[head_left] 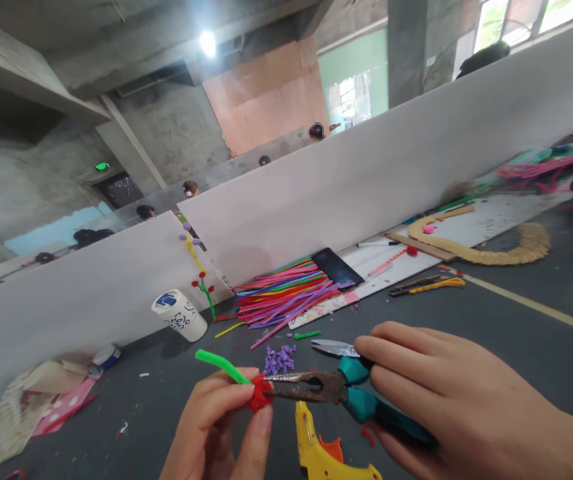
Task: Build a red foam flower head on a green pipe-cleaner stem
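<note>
Between the thumb and fingers of my left hand (221,417) is a small red fuzzy piece (260,393) with a bright green fuzzy stem (222,364) that points up and left. My right hand (436,393) is closed around the teal handles of long-nose pliers (329,387). Their jaws are slightly parted and their tips touch the red piece. Scissors (335,347) with silver blades stick out beside my right fingers, their handles hidden by that hand. Below the pliers lies a yellow glue gun (316,448). Small purple cut pieces (279,359) are heaped just beyond the plier jaws.
Colourful pipe cleaners (286,293) and a dark phone-like slab (339,268) lie by the white partition (366,180). A white cup (180,315) stands left, a yellow cutter (429,285) lies right. Behind it is a curved tan form (501,253). Several people's heads show beyond the partition.
</note>
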A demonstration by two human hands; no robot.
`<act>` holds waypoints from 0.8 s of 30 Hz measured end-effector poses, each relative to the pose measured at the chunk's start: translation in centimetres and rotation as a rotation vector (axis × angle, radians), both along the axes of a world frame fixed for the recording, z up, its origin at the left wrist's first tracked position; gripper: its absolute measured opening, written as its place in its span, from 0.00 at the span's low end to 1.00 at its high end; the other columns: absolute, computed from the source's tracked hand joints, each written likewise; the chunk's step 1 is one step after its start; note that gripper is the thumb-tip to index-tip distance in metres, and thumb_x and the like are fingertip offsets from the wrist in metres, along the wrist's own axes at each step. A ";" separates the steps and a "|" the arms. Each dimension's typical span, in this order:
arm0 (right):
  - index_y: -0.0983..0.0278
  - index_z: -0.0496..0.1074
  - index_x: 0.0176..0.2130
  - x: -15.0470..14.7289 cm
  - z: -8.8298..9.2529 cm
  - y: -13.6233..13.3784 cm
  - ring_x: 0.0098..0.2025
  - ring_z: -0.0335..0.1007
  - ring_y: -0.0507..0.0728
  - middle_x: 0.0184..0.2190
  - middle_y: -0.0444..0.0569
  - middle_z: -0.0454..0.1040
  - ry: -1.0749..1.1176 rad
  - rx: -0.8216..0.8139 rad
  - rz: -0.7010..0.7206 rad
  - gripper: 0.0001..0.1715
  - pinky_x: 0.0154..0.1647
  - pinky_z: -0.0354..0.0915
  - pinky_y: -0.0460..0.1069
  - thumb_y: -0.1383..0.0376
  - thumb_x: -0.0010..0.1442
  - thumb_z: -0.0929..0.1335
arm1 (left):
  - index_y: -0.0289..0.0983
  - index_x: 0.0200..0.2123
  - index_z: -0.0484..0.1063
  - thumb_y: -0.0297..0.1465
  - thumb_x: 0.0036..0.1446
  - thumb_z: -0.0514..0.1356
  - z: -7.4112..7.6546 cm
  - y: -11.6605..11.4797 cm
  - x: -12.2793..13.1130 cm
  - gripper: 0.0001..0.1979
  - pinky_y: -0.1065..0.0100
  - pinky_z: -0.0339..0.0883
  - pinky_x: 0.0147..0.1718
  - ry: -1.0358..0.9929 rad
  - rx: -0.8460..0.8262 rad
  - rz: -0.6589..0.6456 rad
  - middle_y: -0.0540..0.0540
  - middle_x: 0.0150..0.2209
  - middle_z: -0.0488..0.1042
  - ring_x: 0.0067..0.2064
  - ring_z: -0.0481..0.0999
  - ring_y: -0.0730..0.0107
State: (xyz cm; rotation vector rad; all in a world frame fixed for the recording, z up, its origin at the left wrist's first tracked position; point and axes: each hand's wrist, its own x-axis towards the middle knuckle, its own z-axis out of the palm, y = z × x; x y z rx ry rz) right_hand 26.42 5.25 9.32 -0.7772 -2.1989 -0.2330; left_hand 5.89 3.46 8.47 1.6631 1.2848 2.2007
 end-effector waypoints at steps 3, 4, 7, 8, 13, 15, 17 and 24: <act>0.62 0.70 0.29 0.1 -0.1 0.0 0.31 0.67 0.57 0.31 0.50 0.75 -0.008 0.003 0.004 0.08 0.29 0.62 0.51 0.70 0.58 0.64 | 0.43 0.30 0.79 0.25 0.47 0.66 -0.1 0.0 0.1 0.07 0.79 0.73 0.35 0.004 0.007 0.025 0.51 0.33 0.80 0.34 0.77 0.73; 0.62 0.70 0.29 0.1 -0.1 0.0 0.31 0.67 0.57 0.31 0.50 0.75 -0.009 0.006 0.004 0.08 0.29 0.62 0.51 0.70 0.59 0.63 | 0.43 0.30 0.79 0.25 0.47 0.66 -0.1 0.0 0.2 0.07 0.80 0.72 0.36 0.011 0.005 0.036 0.52 0.33 0.80 0.34 0.77 0.74; 0.62 0.69 0.29 0.2 -0.1 0.0 0.30 0.66 0.57 0.30 0.49 0.75 -0.013 0.006 0.003 0.09 0.28 0.60 0.51 0.70 0.59 0.63 | 0.43 0.29 0.79 0.26 0.47 0.66 -0.1 -0.1 0.3 0.06 0.79 0.72 0.35 0.026 0.003 0.059 0.52 0.32 0.80 0.34 0.76 0.74; 0.62 0.69 0.29 0.2 0.0 0.0 0.30 0.66 0.57 0.30 0.49 0.75 -0.013 0.003 0.004 0.09 0.28 0.60 0.51 0.70 0.59 0.63 | 0.43 0.29 0.79 0.26 0.47 0.66 -0.1 -0.1 0.3 0.05 0.79 0.72 0.35 0.026 0.003 0.061 0.52 0.32 0.80 0.34 0.76 0.73; 0.61 0.68 0.29 0.0 0.2 0.1 0.29 0.64 0.56 0.29 0.47 0.74 -0.003 -0.054 0.031 0.07 0.28 0.58 0.50 0.71 0.58 0.64 | 0.43 0.29 0.79 0.28 0.48 0.66 -0.1 0.0 0.3 0.04 0.77 0.73 0.34 0.017 0.001 0.063 0.51 0.32 0.80 0.33 0.76 0.72; 0.61 0.68 0.28 -0.1 0.4 0.2 0.28 0.64 0.55 0.29 0.47 0.73 -0.015 -0.051 0.032 0.08 0.28 0.58 0.50 0.71 0.58 0.64 | 0.43 0.28 0.79 0.28 0.47 0.66 -0.1 0.0 0.2 0.03 0.76 0.73 0.33 0.026 0.000 0.063 0.50 0.32 0.80 0.34 0.76 0.71; 0.62 0.68 0.28 -0.2 0.4 0.2 0.29 0.64 0.56 0.28 0.48 0.73 -0.035 -0.014 0.022 0.09 0.28 0.58 0.50 0.72 0.58 0.63 | 0.42 0.28 0.79 0.28 0.47 0.67 -0.1 0.0 0.2 0.04 0.76 0.73 0.33 0.038 -0.002 0.066 0.50 0.32 0.80 0.34 0.76 0.70; 0.63 0.70 0.28 0.0 -0.5 -0.1 0.32 0.65 0.59 0.32 0.52 0.75 -0.148 0.212 -0.089 0.13 0.31 0.58 0.54 0.74 0.58 0.61 | 0.42 0.29 0.79 0.24 0.46 0.67 0.2 -0.2 0.4 0.07 0.80 0.74 0.34 -0.045 0.002 0.015 0.53 0.31 0.80 0.33 0.77 0.74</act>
